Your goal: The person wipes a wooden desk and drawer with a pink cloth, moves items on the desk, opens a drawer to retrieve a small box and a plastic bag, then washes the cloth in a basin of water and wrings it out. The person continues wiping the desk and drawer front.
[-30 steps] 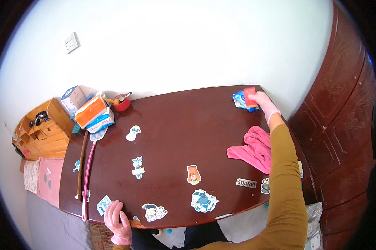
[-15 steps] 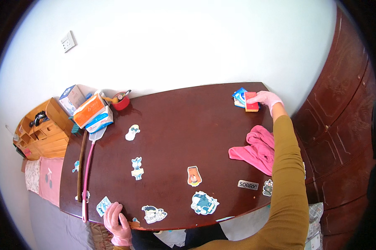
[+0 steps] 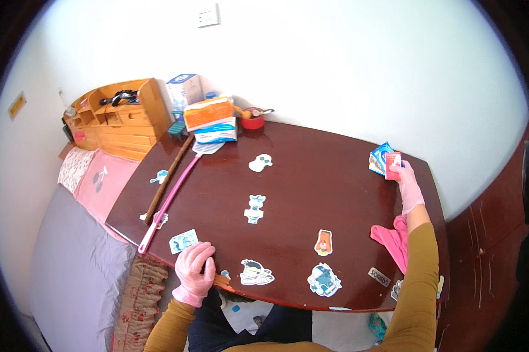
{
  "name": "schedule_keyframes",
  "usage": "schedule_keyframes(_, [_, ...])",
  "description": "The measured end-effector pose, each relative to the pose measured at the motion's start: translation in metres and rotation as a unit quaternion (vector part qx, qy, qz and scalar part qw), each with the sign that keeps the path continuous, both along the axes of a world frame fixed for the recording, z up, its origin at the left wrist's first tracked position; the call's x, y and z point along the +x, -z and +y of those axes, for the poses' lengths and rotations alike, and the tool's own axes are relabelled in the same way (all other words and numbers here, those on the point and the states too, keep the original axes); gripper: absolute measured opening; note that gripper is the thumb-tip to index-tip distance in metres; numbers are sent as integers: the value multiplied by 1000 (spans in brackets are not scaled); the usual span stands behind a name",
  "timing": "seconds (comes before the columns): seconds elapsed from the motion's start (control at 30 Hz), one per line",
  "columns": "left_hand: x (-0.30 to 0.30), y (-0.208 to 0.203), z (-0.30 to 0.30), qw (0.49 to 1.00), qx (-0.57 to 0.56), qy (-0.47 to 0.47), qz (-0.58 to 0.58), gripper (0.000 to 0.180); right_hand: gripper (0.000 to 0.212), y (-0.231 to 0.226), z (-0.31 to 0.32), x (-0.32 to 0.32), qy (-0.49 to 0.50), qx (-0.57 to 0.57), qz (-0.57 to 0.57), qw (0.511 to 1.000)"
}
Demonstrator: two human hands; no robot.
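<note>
Both my hands wear thin, pinkish gloves. At the far right of the brown table (image 3: 311,176), my right hand (image 3: 411,190) grips a small red box (image 3: 393,159) by its right side. The box overlaps a blue and white packet (image 3: 380,158) lying just left of it. A crumpled pink cloth (image 3: 391,242) lies nearer me, partly hidden by my right forearm. At the front left edge rests my left hand (image 3: 195,270), fingers loosely bent and thumb apart, holding nothing. Just beyond its fingertips is a blue and white sticker (image 3: 184,241).
A pink fly swatter (image 3: 176,190) and a brown stick (image 3: 169,179) lie along the left side. Behind them are stacked tissue packs (image 3: 215,130), a white box (image 3: 184,91) and a red pot (image 3: 252,120). A bed (image 3: 77,258) stands left; a wall runs behind.
My view has turned left, so the table sits farther right in it and more of the bed shows. My right hand stays at the red box; my left hand stays at the front edge.
</note>
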State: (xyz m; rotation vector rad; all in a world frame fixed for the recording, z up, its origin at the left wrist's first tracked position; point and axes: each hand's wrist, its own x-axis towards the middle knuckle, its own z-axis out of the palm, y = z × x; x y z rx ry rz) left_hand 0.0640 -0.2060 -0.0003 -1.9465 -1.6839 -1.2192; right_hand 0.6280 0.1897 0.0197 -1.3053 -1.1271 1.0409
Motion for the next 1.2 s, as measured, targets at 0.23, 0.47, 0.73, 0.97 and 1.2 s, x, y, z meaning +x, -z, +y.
schedule_keyframes(0.23, [-4,3,-5,1000,-26,-16,-1,24,68,-42,39,-176,-195,57,115,972])
schedule_keyframes(0.47, [-6,2,-6,1000,-26,4,-6,24,68,-97,121,-386,-292,146,91,941])
schedule_keyframes(0.73, [-4,-8,-9,999,-42,-12,-7,21,29,-61,121,-495,-94,308,-463,826])
schedule_keyframes(0.97, [-12,3,-4,1000,-29,10,-6,24,39,-80,74,-435,-143,387,-406,816])
schedule_keyframes(1.2, [-7,4,-7,999,-39,13,13,22,56,-123,-128,-163,-203,153,-584,771])
